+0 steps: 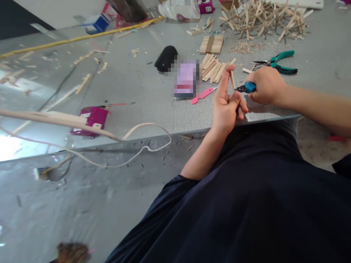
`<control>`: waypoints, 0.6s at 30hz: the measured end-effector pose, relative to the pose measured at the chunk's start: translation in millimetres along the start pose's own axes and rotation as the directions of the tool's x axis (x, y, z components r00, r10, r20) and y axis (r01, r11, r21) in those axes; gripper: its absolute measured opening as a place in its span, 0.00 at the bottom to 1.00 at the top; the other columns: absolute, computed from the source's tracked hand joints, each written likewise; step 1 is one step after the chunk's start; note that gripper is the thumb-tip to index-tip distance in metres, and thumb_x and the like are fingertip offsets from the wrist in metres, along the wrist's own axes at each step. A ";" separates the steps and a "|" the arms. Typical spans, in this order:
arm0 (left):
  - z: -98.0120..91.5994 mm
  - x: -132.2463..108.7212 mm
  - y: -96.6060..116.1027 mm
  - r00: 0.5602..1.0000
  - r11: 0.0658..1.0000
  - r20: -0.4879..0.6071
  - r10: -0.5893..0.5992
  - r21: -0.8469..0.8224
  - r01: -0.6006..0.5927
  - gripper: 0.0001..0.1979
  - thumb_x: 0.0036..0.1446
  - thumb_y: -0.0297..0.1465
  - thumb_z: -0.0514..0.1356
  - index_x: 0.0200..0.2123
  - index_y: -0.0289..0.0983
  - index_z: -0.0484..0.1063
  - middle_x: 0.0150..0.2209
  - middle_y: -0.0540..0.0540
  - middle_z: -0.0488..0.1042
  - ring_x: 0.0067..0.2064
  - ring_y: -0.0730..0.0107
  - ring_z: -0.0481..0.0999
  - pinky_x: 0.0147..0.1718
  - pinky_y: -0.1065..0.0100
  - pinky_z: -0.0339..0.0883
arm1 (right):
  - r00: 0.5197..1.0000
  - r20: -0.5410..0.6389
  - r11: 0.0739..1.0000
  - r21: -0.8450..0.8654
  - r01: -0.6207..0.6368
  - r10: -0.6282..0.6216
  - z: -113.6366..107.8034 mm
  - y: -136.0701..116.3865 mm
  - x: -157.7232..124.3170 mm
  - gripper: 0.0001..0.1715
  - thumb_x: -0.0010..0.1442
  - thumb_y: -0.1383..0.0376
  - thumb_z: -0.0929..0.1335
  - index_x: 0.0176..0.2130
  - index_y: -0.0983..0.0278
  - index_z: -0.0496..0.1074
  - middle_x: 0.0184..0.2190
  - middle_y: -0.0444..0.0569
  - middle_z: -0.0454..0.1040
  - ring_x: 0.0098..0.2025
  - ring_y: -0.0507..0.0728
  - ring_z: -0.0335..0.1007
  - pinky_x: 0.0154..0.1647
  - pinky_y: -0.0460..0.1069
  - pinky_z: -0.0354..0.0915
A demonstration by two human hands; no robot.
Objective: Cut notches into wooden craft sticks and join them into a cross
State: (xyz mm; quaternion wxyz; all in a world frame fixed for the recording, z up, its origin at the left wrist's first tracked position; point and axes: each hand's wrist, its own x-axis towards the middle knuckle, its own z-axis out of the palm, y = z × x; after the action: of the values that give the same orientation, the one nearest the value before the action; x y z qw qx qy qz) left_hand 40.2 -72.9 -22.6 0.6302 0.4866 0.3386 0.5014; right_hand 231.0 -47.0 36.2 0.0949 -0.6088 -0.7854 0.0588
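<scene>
Upper right of frame: right hand [265,86] gripped blue-handled metal pliers [249,87], mostly hidden; left hand [225,106] held slim pale wooden stick [233,79], lower end unclear.

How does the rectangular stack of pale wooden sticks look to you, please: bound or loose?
It looks bound: a flat brown band crosses the middle of the rectangular wooden stack.

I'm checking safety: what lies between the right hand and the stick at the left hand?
The head view shows blue-handled pliers there, gripped by the right hand, their tips at the lower end of the stick, near the left hand.
</scene>
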 end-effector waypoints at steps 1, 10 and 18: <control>0.9 0.2 0.1 1.000 1.000 -0.014 -0.001 0.000 0.001 0.41 0.79 0.38 0.72 0.88 0.53 0.63 0.23 0.60 0.79 0.17 0.73 0.72 0.18 0.76 0.65 | 0.999 -0.031 1.000 -0.010 -0.010 0.010 3.1 0.9 0.7 0.13 0.66 0.48 0.75 0.37 0.54 0.81 0.39 0.55 0.88 0.53 0.75 0.85 0.52 0.62 0.71; 2.6 4.1 -1.7 0.997 0.998 -0.067 -0.023 -0.065 0.018 0.45 0.78 0.43 0.74 0.90 0.56 0.60 0.24 0.60 0.79 0.18 0.71 0.75 0.19 0.73 0.67 | 0.984 -0.155 0.993 -0.063 -0.104 0.093 -15.7 6.0 -0.8 0.19 0.72 0.54 0.67 0.51 0.53 0.86 0.53 0.56 0.92 0.53 0.75 0.85 0.51 0.63 0.71; -1.8 5.7 -6.3 0.999 0.998 -0.046 -0.005 -0.056 0.002 0.46 0.77 0.44 0.75 0.89 0.54 0.61 0.25 0.59 0.80 0.19 0.72 0.78 0.21 0.75 0.67 | 0.982 -0.185 0.997 -0.070 0.027 -0.039 -18.0 25.5 7.0 0.10 0.71 0.62 0.70 0.34 0.55 0.73 0.39 0.56 0.87 0.41 0.66 0.78 0.46 0.59 0.62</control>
State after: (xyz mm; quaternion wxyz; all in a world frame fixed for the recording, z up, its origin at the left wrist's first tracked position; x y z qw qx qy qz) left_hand 41.9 -67.1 -28.8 0.6366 0.4565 0.3395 0.5206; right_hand 257.4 -34.2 49.0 0.1484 -0.6014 -0.7846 -0.0263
